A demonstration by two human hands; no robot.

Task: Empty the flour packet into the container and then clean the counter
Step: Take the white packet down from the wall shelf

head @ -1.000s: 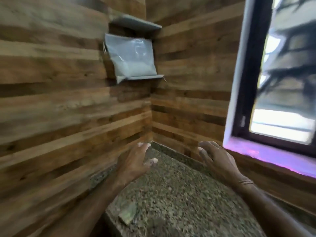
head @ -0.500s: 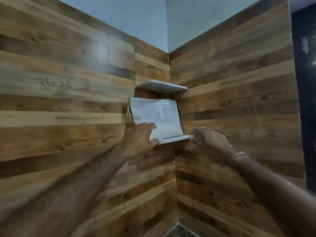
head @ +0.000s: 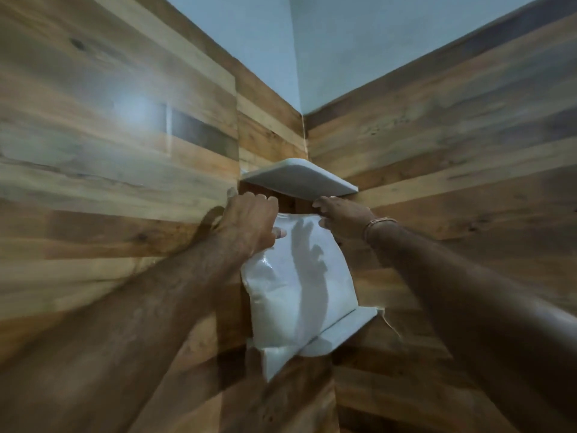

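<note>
The task is at its very start. The flour packet point(head: 299, 282) stands upright on the lower corner shelf point(head: 340, 331), in the corner where the two wood-panelled walls meet, its bottom corner overhanging the shelf's front edge. It appears sealed and full in its lower half. No container and no counter can be seen from this angle, so nothing has been poured and no cleaning has begun. Judged from that, all of the emptying and wiping remains.

The left hand point(head: 249, 226) is closed around the packet's upper left corner, fingers curled over the top edge and thumb pressed to the front face. The right hand point(head: 340, 214) pinches the upper right corner, fingers bent over the top; how firmly it grips cannot be told. Both hands sit just beneath the upper corner shelf point(head: 299, 179). A bangle point(head: 379, 223) is on the right wrist.

Compared with half a second ago, both hands have climbed from the packet's lower edge and the shelf lip to its top corners. The packet now leans out from the wall and hangs partly off the shelf, where earlier it sat squarely on it. A second ago the hands were low over a speckled counter, well short of the shelf.
</note>
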